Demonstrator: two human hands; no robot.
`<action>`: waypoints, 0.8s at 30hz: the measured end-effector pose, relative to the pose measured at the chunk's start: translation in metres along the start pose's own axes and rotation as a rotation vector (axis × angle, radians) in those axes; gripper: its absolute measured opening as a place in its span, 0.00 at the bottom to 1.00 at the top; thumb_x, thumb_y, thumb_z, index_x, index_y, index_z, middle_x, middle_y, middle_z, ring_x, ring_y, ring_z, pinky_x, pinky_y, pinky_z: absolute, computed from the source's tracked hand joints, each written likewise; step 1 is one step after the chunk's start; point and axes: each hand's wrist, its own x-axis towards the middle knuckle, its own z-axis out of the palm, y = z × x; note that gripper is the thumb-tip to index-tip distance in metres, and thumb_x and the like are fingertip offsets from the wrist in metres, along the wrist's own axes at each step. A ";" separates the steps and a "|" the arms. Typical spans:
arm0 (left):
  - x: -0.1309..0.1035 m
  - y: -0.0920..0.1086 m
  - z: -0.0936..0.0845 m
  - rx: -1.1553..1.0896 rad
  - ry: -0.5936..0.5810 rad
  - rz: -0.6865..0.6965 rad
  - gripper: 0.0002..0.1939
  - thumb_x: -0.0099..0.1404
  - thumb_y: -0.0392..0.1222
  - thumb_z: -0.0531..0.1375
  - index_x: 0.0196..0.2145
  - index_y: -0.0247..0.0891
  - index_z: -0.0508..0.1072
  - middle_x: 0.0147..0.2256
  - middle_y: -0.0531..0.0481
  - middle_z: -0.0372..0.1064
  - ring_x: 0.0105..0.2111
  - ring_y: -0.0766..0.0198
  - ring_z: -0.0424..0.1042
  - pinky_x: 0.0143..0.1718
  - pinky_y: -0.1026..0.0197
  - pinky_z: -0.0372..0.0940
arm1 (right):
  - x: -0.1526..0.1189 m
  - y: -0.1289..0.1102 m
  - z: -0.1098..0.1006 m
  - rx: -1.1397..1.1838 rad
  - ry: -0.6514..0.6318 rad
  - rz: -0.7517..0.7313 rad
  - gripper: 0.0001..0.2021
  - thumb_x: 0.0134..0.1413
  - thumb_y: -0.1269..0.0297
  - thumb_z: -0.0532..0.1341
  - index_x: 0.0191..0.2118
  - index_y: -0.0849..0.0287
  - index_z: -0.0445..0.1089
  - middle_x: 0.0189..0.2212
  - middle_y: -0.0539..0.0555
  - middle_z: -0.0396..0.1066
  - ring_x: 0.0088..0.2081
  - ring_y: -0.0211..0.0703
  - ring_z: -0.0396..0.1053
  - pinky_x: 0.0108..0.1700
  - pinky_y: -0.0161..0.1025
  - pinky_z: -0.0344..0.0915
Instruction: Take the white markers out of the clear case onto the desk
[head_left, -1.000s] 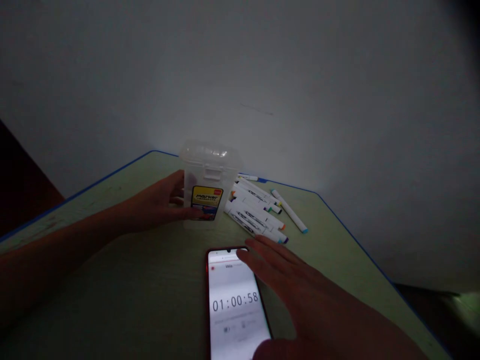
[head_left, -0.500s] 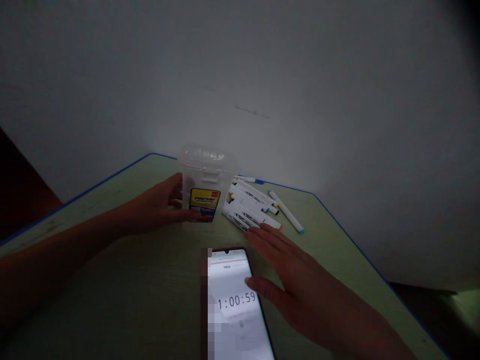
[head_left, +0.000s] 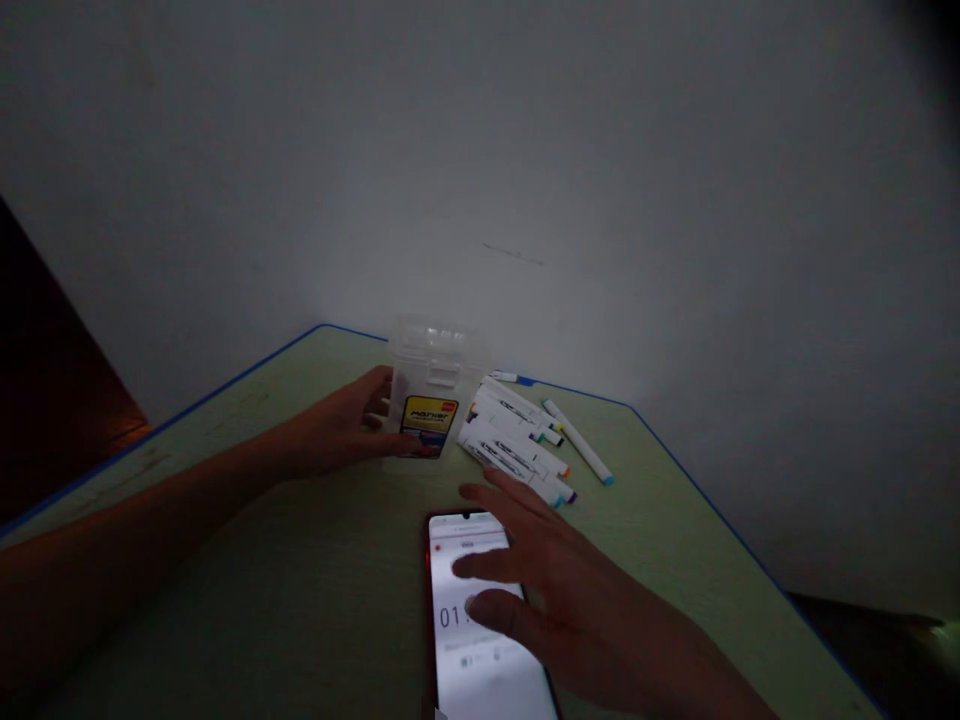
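A clear plastic marker box point(head_left: 435, 375) with a hinged lid, closed, and a yellow-and-black label stands on the table. My left hand point(head_left: 356, 425) grips it from the left side, thumb across the label and fingers behind. Over the upper right part of a lit phone point(head_left: 480, 680) hovers my right hand point(head_left: 540, 570), fingers apart and holding nothing; it covers part of the timer digits. Just beyond its fingertips lies a pile of white markers point(head_left: 517, 435) with coloured ends, right of the box.
One white marker with blue ends point(head_left: 577, 440) lies apart at the right of the pile. The pale green table point(head_left: 300, 590) has a blue edge and meets a grey wall point(head_left: 525, 150) at the back.
My right hand has shifted left over the phone and its fingers have spread, uncovering more marker ends. My left hand still holds the box. The whole view has shifted slightly.
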 end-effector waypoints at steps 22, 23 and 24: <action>0.001 0.000 0.001 -0.028 0.011 0.017 0.31 0.51 0.48 0.70 0.49 0.42 0.63 0.51 0.43 0.72 0.50 0.48 0.74 0.50 0.43 0.69 | -0.011 -0.006 -0.008 -0.053 -0.204 0.182 0.61 0.34 0.53 0.74 0.70 0.57 0.38 0.70 0.64 0.28 0.69 0.61 0.29 0.66 0.61 0.41; 0.001 -0.001 0.001 -0.027 0.015 0.013 0.31 0.50 0.49 0.70 0.49 0.42 0.63 0.51 0.43 0.72 0.50 0.48 0.74 0.50 0.43 0.69 | -0.011 -0.005 -0.009 -0.044 -0.185 0.194 0.62 0.34 0.52 0.74 0.70 0.56 0.37 0.71 0.62 0.28 0.69 0.60 0.29 0.66 0.60 0.41; 0.001 -0.001 0.001 -0.027 0.015 0.012 0.30 0.51 0.49 0.69 0.49 0.43 0.63 0.52 0.43 0.72 0.51 0.48 0.73 0.50 0.43 0.69 | -0.011 -0.003 -0.010 -0.037 -0.163 0.208 0.62 0.33 0.51 0.74 0.70 0.56 0.37 0.71 0.61 0.29 0.69 0.60 0.29 0.66 0.60 0.41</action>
